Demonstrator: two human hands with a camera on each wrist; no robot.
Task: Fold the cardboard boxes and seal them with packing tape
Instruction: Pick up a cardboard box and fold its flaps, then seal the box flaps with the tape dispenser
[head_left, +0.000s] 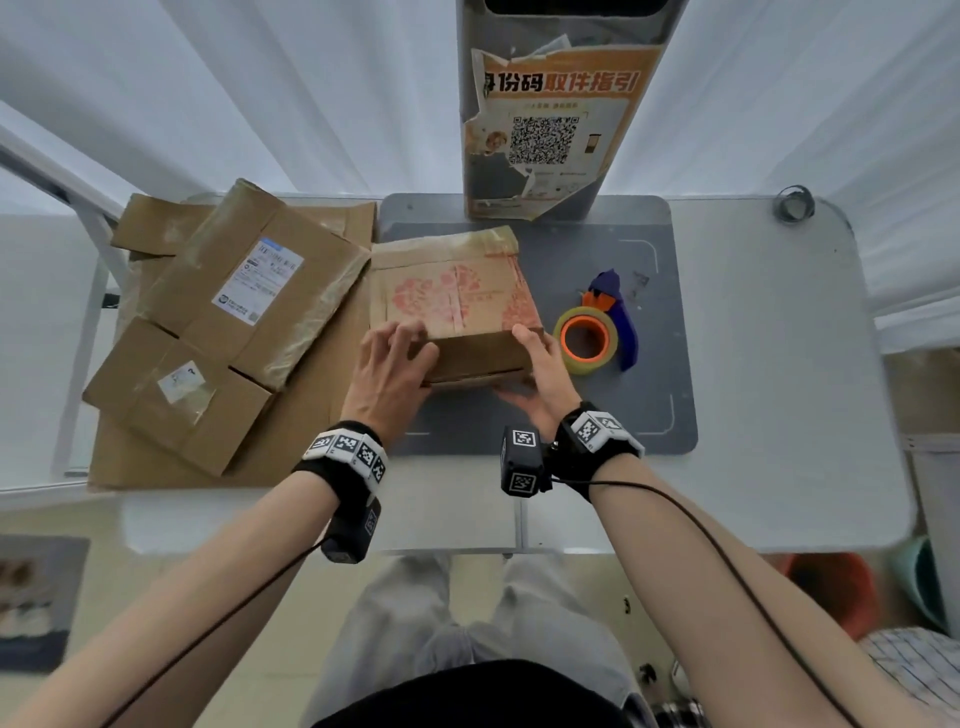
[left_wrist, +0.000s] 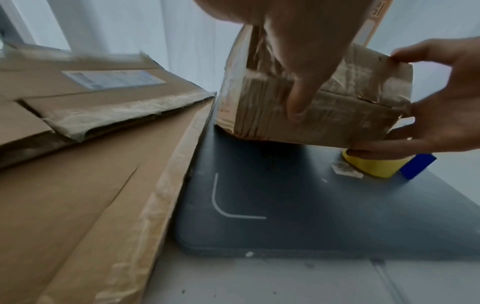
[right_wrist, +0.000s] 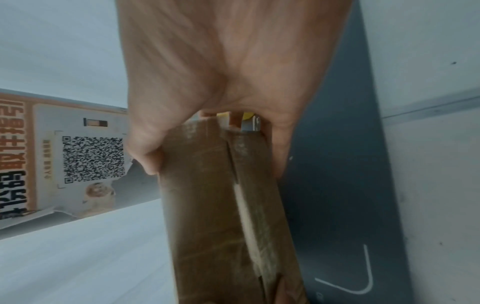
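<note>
A worn cardboard box (head_left: 457, 301) with red print and old tape lies on the grey mat (head_left: 623, 415) in the head view. My left hand (head_left: 410, 345) grips its near left corner, fingers on top and thumb (left_wrist: 298, 98) on the near face. At the near right corner my right hand (head_left: 524, 364) holds it, thumb on top and fingers underneath. The left wrist view shows the box (left_wrist: 337, 115) tilted, its near end lifted off the mat (left_wrist: 285, 205). The right wrist view shows my right hand (right_wrist: 221, 72) clamped on the box's edge (right_wrist: 213, 205). A tape dispenser (head_left: 592, 338) with an orange core and blue handle lies just right of the box.
Flattened cardboard boxes (head_left: 234, 312) are piled on the left of the white table (head_left: 779, 364), touching the held box's left side. A grey column with an orange QR poster (head_left: 556, 114) stands right behind the box. A small tape ring (head_left: 793, 203) sits at the back right corner.
</note>
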